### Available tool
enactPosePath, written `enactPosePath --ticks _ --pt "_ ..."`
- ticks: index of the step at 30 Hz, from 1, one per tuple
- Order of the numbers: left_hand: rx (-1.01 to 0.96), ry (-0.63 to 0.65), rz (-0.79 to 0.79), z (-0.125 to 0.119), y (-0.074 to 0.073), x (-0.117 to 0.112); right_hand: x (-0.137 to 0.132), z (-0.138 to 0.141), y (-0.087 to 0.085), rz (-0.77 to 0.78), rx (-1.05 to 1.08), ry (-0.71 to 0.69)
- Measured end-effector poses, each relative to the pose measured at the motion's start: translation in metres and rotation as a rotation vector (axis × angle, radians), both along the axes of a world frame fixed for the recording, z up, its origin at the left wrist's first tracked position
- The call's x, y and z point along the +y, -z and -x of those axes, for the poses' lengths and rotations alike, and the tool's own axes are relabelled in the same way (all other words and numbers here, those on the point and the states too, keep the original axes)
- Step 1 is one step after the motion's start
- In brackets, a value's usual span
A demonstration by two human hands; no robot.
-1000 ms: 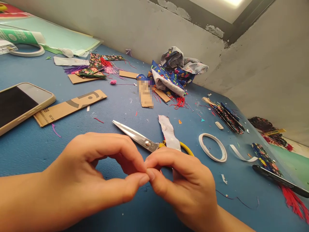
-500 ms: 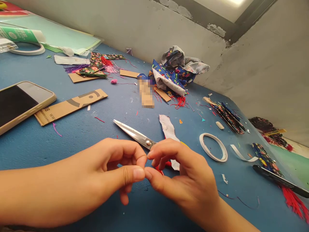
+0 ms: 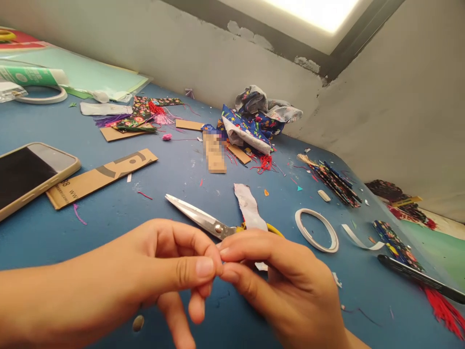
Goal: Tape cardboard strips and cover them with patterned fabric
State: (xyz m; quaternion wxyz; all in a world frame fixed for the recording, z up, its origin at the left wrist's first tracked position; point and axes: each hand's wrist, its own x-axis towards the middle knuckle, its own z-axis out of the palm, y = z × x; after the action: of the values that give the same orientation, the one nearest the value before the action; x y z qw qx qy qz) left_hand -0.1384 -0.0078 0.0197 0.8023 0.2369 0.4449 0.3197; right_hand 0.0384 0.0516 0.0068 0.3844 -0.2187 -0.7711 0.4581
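Observation:
My left hand [image 3: 160,269] is closed in a pinch, thumb pressed on the bent index finger, with its lower fingers hanging loose. Its fingertips meet those of my right hand [image 3: 283,276], which also pinches, thumb against index finger. Whatever lies between the fingertips is too small to make out. Just behind the hands are scissors [image 3: 196,213], blades pointing left and handles partly covered by my right hand. Across their yellow handle lies a strip of pale fabric [image 3: 249,206]. A small round brownish object [image 3: 138,323] shows on the table below my left wrist.
At the left, a phone [image 3: 32,174] overlaps a cardboard strip [image 3: 105,177]. Crumpled blue patterned fabric [image 3: 250,126] lies by the wall. On the right are a tape roll [image 3: 298,228], a black pen-like tool [image 3: 417,278], a red tassel [image 3: 441,310] and a stack of fabric-covered strips [image 3: 337,184].
My right fingers have closed from a looser curve into a pinch against my left fingertips. My left lower fingers have extended downward. The view has shifted slightly, and the small round object has come into sight.

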Motion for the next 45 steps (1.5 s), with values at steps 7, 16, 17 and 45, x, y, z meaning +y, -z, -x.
enactPosePath --ticks 7,16,17,45 --pt "0.013 -0.046 0.01 0.0 0.007 0.001 0.005 0.0 0.001 -0.082 0.025 -0.033" --pt "0.023 -0.11 -0.041 -0.005 0.003 0.003 -0.002 0.005 -0.001 -0.116 0.02 0.047" --pt "0.039 -0.113 -0.051 -0.005 0.003 0.003 -0.002 0.005 -0.001 -0.113 0.018 0.053" --pt "0.171 -0.043 -0.003 -0.003 0.001 0.004 -0.007 0.0 -0.005 -0.025 -0.084 0.122"
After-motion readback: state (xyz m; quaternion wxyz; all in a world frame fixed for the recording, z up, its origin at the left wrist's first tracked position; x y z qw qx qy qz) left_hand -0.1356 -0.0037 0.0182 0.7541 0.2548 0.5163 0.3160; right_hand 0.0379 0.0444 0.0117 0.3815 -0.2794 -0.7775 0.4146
